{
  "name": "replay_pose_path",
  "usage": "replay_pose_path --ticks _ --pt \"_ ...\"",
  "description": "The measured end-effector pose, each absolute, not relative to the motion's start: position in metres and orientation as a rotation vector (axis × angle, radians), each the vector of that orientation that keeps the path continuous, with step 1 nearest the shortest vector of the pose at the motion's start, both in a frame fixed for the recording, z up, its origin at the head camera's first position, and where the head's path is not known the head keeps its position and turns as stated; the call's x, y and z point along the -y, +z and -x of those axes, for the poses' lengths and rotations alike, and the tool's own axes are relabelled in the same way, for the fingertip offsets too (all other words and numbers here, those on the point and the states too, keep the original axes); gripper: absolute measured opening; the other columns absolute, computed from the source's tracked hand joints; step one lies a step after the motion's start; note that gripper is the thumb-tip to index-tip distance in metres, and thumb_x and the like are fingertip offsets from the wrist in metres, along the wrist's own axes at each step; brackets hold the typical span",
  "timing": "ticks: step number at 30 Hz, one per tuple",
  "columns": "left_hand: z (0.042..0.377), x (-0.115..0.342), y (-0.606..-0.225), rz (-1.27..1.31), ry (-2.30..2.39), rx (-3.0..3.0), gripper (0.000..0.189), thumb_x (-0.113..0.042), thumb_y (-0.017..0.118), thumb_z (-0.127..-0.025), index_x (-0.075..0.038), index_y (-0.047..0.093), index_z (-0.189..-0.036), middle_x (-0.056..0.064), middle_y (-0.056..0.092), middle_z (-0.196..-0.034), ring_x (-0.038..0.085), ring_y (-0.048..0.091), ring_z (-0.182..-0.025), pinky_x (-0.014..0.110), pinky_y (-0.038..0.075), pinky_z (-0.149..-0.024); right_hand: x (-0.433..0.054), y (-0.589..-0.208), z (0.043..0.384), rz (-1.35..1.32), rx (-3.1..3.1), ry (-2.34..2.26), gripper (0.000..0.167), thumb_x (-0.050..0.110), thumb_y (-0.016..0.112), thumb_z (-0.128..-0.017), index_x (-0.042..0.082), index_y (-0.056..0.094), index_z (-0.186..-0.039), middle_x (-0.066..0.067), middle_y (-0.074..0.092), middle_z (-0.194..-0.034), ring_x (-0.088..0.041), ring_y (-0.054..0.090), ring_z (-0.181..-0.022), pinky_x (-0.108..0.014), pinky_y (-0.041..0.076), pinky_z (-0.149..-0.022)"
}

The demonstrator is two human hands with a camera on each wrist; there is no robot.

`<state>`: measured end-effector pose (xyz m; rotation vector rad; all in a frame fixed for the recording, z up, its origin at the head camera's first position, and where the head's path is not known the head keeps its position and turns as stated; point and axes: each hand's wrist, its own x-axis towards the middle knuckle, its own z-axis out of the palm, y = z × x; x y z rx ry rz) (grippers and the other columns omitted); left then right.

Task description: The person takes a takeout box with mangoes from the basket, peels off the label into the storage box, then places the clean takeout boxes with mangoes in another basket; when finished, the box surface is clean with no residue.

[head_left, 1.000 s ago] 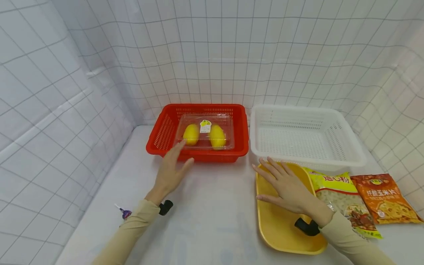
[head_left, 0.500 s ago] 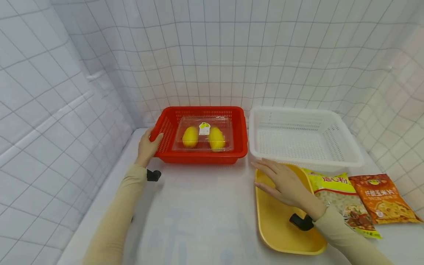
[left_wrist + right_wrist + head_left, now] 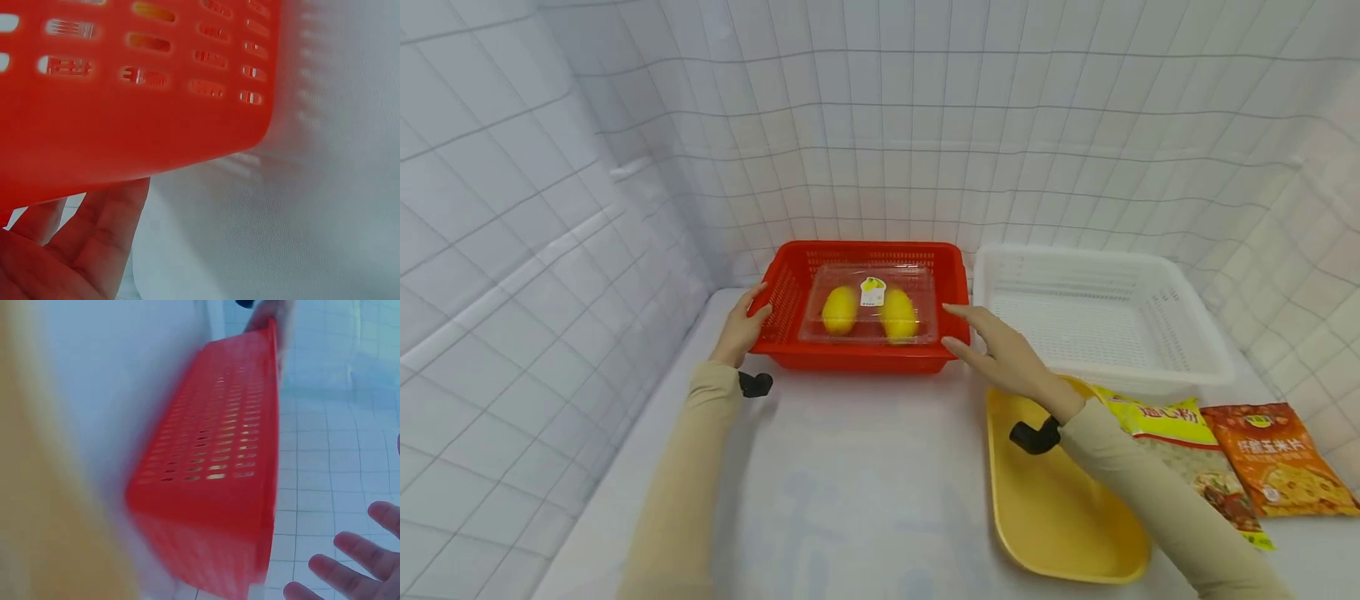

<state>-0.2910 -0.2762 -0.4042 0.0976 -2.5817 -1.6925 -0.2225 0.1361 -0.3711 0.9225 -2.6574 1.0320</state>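
"Which thing is being handled?"

"The red basket [image 3: 861, 352]. It is on the worktop [image 3: 850, 483], near the back wall [image 3: 880, 167], with a clear box [image 3: 870, 327] inside."

"And in the box?"

"Two yellow fruits [image 3: 839, 312], side by side, with a label [image 3: 872, 293] on the lid above the gap between them."

"How is the left hand [image 3: 737, 331]?"

"Its grip is closed around the rim at the basket's left end. In the left wrist view the fingers show beneath that rim."

"And the right hand [image 3: 1006, 357]?"

"Its grip is loose, fingers extended and holding nothing. It is at the basket's right front corner; the right wrist view shows the visible fingertips just beside the rim, apart from it."

"What is around them?"

"A white basket [image 3: 1067, 329] just right of the red one. In front of it is a yellow tray [image 3: 1052, 508], partly under the right forearm [image 3: 1157, 492]. A bag of pasta [image 3: 1176, 429] is right of the tray, with an orange snack bag [image 3: 1277, 462] beside it."
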Motion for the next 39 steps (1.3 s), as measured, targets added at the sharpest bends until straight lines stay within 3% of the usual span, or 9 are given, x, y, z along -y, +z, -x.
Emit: replay_pose_path --ticks 7,12,20,26,29,36,39 --pt "0.297 0.271 -0.406 -0.110 -1.710 2.569 0.054 -0.013 0.044 -0.101 -0.015 0.025 -0.151 0.015 0.018 -0.154 0.035 0.027 -0.132 0.048 0.024 -0.107 -0.106 -0.360 0.271 -0.814 2.777 1.277 0.066 0.044 0.052 -0.095 0.012 0.031 -0.148 -0.012 0.031 -0.147 -0.032 0.032 -0.131 -0.057 0.028 -0.103" --pt "0.299 0.269 -0.408 -0.116 -1.716 2.569 0.054 -0.012 0.044 -0.101 -0.015 0.026 -0.151 0.015 0.019 -0.154 0.034 0.029 -0.131 0.047 0.026 -0.107 -0.091 -0.362 0.296 -0.651 2.920 1.382 0.072 0.050 0.051 -0.093 0.018 0.023 -0.152 -0.015 0.018 -0.151 -0.033 0.025 -0.134 -0.060 0.025 -0.104" --pt "0.296 0.267 -0.407 -0.142 -1.701 2.573 0.053 -0.013 0.044 -0.101 -0.016 0.026 -0.151 0.014 0.020 -0.154 0.034 0.029 -0.131 0.047 0.025 -0.107 -0.075 -0.368 0.315 -0.437 3.068 1.539 0.080 0.045 0.057 -0.092 0.020 0.012 -0.153 -0.020 0.005 -0.154 -0.038 0.007 -0.138 -0.062 0.022 -0.104" --pt "0.295 0.268 -0.407 -0.153 -1.712 2.571 0.054 -0.014 0.044 -0.101 -0.017 0.026 -0.151 0.014 0.020 -0.154 0.033 0.031 -0.129 0.047 0.027 -0.106 -0.069 -0.371 0.319 -0.308 3.116 1.580 0.081 0.038 0.061 -0.091 0.020 0.013 -0.153 -0.020 0.002 -0.155 -0.039 -0.001 -0.139 -0.063 0.018 -0.105" --pt "0.295 0.269 -0.406 -0.166 -1.707 2.574 0.054 -0.014 0.044 -0.101 -0.018 0.026 -0.151 0.013 0.020 -0.154 0.033 0.032 -0.128 0.048 0.027 -0.105 -0.066 -0.373 0.320 -0.268 3.118 1.619 0.080 0.034 0.062 -0.091 0.017 0.014 -0.152 -0.019 0.008 -0.155 -0.039 -0.001 -0.139 -0.061 0.019 -0.106" --pt "0.293 0.271 -0.403 -0.202 -1.721 2.574 0.053 -0.016 0.044 -0.102 -0.020 0.025 -0.152 0.014 0.023 -0.153 0.033 0.035 -0.123 0.048 0.031 -0.103 -0.062 -0.379 0.321 -0.252 3.072 1.740 0.079 0.028 0.063 -0.091 0.015 0.014 -0.152 -0.017 0.022 -0.152 -0.037 0.026 -0.132 -0.053 0.028 -0.105" --pt "0.291 0.273 -0.403 -0.208 -1.732 2.563 0.053 -0.015 0.043 -0.102 -0.020 0.026 -0.151 0.015 0.024 -0.152 0.034 0.037 -0.120 0.047 0.034 -0.100 -0.060 -0.380 0.322 -0.252 3.072 1.738 0.080 0.028 0.064 -0.091 0.016 0.014 -0.152 -0.017 0.024 -0.150 -0.037 0.030 -0.129 -0.051 0.031 -0.105"
